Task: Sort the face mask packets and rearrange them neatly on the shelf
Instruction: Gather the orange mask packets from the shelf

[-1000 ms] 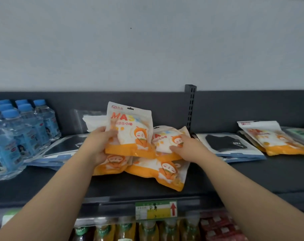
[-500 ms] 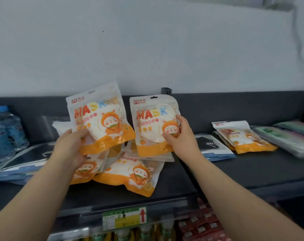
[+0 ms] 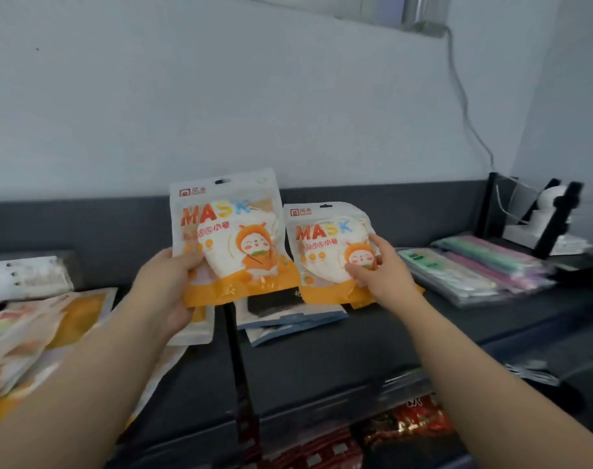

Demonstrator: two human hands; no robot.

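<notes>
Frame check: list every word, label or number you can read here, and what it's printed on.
"MASK": left packet, held by the left hand.
"MASK": right packet, held by the right hand.
Brand mark and small line under "MASK" on both: too small to read.
Print on the green packet and on the red packs below: blurred.

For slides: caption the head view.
Left hand holds the left packet, right hand the right packet, above the shelf.
</notes>
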